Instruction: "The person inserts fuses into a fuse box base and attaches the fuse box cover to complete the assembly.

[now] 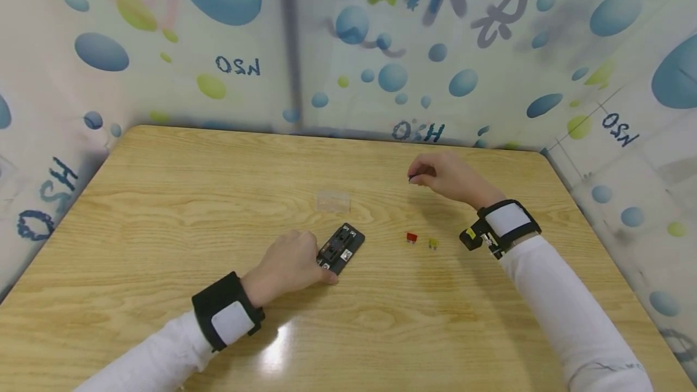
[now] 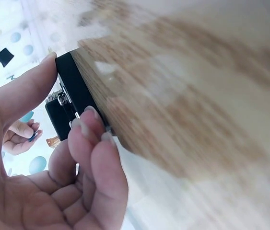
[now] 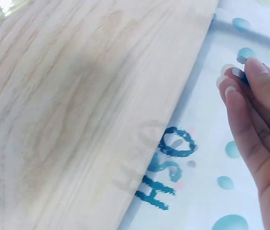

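Note:
My left hand (image 1: 288, 262) holds a flat black fuse-holder board (image 1: 356, 239) on the table, with thumb on one edge and fingers on the other. Black blocks and metal contacts stand up from its face. In the left wrist view the board (image 2: 75, 79) appears edge-on between thumb and fingertips. My right hand (image 1: 449, 179) is raised over the far right part of the table. Between its thumb and fingertips it pinches a small blue blade fuse (image 3: 244, 80), whose two metal prongs stick out. A red blade fuse (image 1: 411, 237) and a yellow blade fuse (image 1: 432, 243) lie between the hands.
A small clear plastic case (image 1: 333, 201) lies behind the board. The wooden table (image 1: 218, 174) meets walls covered with a dotted sheet (image 1: 245, 95) at its back and sides. Each wrist wears a black strap, and a small camera (image 1: 479, 236) juts from the right one.

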The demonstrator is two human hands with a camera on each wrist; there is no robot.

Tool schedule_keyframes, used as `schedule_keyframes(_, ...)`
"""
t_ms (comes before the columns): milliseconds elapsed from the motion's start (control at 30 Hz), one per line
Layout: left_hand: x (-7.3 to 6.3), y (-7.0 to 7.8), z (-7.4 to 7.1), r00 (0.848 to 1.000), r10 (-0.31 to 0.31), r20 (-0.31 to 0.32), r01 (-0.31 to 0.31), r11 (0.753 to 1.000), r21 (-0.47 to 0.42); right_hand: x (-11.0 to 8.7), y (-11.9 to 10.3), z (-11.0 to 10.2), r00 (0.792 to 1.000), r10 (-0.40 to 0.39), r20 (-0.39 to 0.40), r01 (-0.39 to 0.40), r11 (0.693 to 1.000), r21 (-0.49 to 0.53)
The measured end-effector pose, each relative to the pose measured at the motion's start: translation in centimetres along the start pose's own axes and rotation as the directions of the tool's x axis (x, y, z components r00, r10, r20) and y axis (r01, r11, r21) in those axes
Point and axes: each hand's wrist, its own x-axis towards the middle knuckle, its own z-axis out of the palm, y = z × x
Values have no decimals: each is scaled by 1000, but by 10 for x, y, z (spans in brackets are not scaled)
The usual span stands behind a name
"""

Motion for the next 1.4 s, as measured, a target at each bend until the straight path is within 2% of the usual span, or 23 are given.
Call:
schedule_keyframes(267, 0, 0, 0, 1000, -5, -5, 5, 1000, 4, 4, -17, -5, 987, -140, -74, 137, 990, -40)
schedule_keyframes(500, 0, 0, 0, 1000, 0, 3, 0, 1000, 8, 10, -32, -8, 983, -167, -71, 165, 986, -32)
schedule_keyframes(700, 0, 0, 0, 1000, -2, 4, 2, 1000, 2, 14, -45, -10, 969, -233, -77, 230, 972, -49)
schedule_keyframes(1067, 1, -1, 1, 1000, 13, 2, -13, 1000, 4, 24, -72, -5, 945, -326, -36, 323, 944, -66)
schedule_keyframes(1300, 3, -1, 1, 1000, -11, 6, 11, 1000, 15, 31, -84, 5, 940, -339, 27, 340, 935, -99)
schedule_keyframes(1400, 3, -1, 0, 1000, -12, 10, 12, 1000, 7, 34, -87, 10, 931, -364, 37, 366, 925, -106)
